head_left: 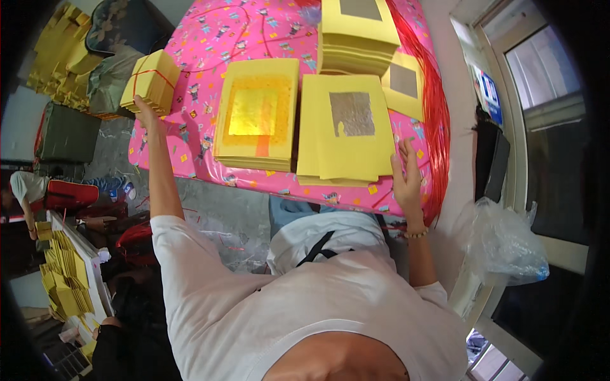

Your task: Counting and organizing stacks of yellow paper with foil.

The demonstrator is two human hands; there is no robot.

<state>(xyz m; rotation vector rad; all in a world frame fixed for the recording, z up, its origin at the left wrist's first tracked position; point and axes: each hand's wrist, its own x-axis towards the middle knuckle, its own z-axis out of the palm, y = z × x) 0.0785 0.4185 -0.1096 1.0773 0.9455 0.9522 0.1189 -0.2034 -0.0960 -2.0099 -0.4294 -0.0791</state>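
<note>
Yellow paper covers most of the pink patterned cloth on the desk [190, 152]. The left hand [145, 109] stretches far out and grips a bundle of yellow sheets tied with red string [152, 79], which juts over the desk's left edge, probably to keep tied work away from the loose stacks. The right hand [406, 181] lies with fingers spread wide at the near right corner of the silver-foil stack [346, 130], seemingly steadying it. The gold-foil stack [257, 114] sits just beside it, nearly touching. Red strings [435, 120] crowd the right edge, so open room is mostly the strip near the bundle.
</note>
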